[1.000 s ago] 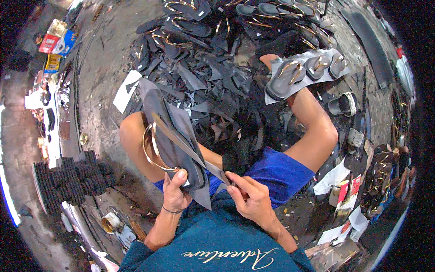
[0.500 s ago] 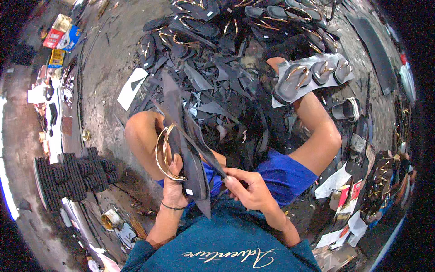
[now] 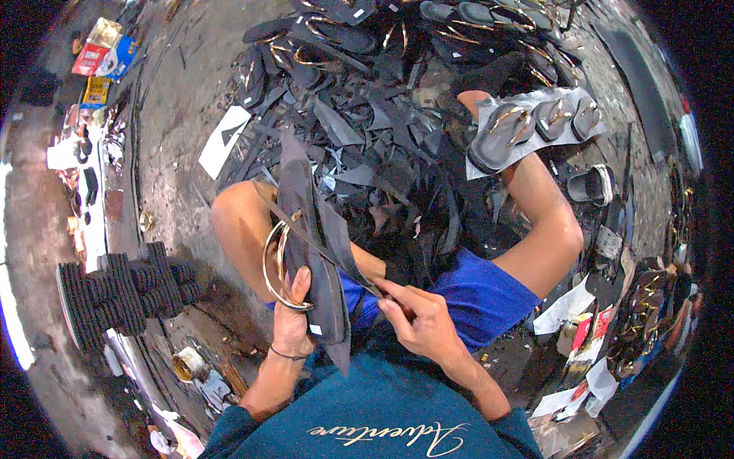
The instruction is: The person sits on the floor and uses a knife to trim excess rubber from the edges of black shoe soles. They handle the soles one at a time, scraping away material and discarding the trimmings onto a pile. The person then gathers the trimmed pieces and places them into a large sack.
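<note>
My left hand [image 3: 292,317] is closed round a flip-flop [image 3: 327,294] with a dark sole and a shiny gold strap [image 3: 268,256], its thumb lying along the sole. Surplus dark sheet sticks out in points past the sole's far and near ends. Across the sole runs a long, thin dark strip [image 3: 353,281], with its near end pinched in my right hand [image 3: 420,320]. Whether that strip is sheet offcut or a blade I cannot tell. Part of the left fingers is hidden behind the sole.
Dark offcuts [image 3: 375,172] lie heaped between my legs, with finished flip-flops [image 3: 336,34] piled beyond. Three soles with gold straps rest on a grey sheet [image 3: 478,167] over my right leg. Bundled black slippers [image 3: 115,294] stand at left; papers and straps [image 3: 646,314] lie at right.
My right hand has shifted slightly right, and the strip's near end with it. The flip-flop has moved a little in my left hand's hold, which stays closed.
</note>
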Available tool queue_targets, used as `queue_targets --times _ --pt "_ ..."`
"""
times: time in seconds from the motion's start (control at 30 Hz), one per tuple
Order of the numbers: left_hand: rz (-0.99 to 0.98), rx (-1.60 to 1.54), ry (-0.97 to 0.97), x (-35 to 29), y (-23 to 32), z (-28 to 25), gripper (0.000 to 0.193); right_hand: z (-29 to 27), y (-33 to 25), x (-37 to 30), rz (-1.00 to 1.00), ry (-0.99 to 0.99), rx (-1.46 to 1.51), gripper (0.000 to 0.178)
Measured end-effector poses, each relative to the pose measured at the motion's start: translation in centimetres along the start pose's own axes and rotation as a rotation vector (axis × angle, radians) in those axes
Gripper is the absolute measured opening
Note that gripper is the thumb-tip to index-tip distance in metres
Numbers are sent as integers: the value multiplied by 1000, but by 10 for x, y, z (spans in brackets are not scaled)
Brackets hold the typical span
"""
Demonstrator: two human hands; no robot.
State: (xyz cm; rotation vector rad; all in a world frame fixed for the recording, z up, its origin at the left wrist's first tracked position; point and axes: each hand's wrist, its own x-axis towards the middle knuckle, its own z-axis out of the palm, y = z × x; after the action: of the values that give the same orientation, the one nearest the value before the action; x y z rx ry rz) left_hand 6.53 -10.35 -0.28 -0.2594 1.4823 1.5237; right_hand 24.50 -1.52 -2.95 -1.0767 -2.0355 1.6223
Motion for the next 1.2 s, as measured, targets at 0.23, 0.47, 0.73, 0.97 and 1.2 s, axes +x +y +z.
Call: queue_targets --times 0.23,0.47,0.73,0.97,1.2 --pt "-58 -95 28 1 3 15 41 40 13 44 -216 269 -216 34" --pt "-76 -91 11 -3 -4 17 43 50 15 96 -183 242 -318 48" --pt "291 548 -269 4 -36 -22 57 0 -12 117 161 122 328 40" --pt "207 276 -568 54 52 28 50 -21 -31 91 36 83 393 31" --pt "346 544 -437 51 148 20 47 -59 -17 31 -146 468 139 32"
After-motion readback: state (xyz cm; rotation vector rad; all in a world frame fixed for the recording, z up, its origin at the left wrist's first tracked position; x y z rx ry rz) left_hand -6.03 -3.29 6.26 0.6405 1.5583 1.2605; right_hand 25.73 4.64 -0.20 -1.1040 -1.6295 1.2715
